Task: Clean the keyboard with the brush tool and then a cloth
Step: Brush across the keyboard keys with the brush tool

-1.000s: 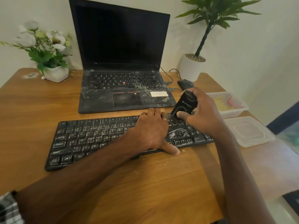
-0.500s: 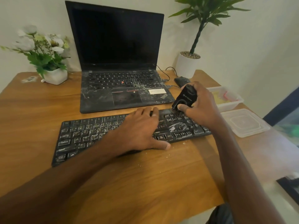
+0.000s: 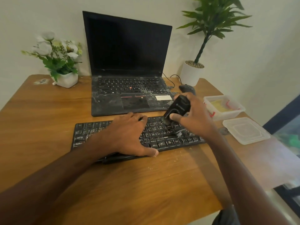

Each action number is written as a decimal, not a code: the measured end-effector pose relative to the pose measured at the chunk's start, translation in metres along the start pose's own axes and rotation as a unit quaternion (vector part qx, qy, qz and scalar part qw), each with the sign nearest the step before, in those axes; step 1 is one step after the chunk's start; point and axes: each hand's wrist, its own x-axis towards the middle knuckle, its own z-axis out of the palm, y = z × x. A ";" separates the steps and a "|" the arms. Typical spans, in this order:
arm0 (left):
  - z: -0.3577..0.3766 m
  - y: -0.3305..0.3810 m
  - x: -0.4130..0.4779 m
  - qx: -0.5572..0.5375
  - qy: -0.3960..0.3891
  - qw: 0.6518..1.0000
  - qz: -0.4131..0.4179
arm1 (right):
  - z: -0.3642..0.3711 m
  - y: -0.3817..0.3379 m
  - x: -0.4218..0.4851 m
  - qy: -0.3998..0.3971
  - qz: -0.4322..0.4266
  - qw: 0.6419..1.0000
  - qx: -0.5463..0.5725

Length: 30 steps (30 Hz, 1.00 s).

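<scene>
A black dusty keyboard [image 3: 168, 135] lies across the wooden table [image 3: 48, 130] in front of the laptop. My left hand [image 3: 128, 135] lies flat over the keyboard's middle, fingers straight, thumb along the front edge. My right hand [image 3: 194, 117] grips a black brush tool [image 3: 178, 108], tilted, with its bristle end down on the keys near the keyboard's upper right. No cloth is in sight.
An open dusty laptop [image 3: 128, 93] stands behind the keyboard. A black mouse [image 3: 186, 89] and cable lie to its right. A white flower pot [image 3: 66, 79] sits back left, a potted plant [image 3: 193, 73] back right. A plastic tub [image 3: 224, 107] and lid [image 3: 246, 129] lie at right. Crumbs dot the table.
The brush end in my right hand has shifted slightly toward the keyboard's top edge. My left hand stays pressed on the keyboard. The camera view has moved a little.
</scene>
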 end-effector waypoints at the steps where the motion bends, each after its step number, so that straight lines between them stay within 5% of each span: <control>1: 0.000 0.000 0.000 -0.001 0.000 1.000 0.002 | -0.006 0.001 0.001 0.008 0.023 0.999 0.026; 5: 0.001 -0.001 -0.001 -0.011 0.006 1.000 0.006 | -0.016 0.006 0.000 0.076 0.061 0.995 -0.017; 12: 0.000 -0.002 -0.001 -0.031 -0.003 1.000 0.005 | 0.003 -0.009 -0.003 0.003 0.031 0.999 0.015; 30: 0.000 -0.003 -0.001 -0.047 -0.016 0.999 0.005 | -0.004 -0.011 -0.007 0.020 0.023 0.999 -0.030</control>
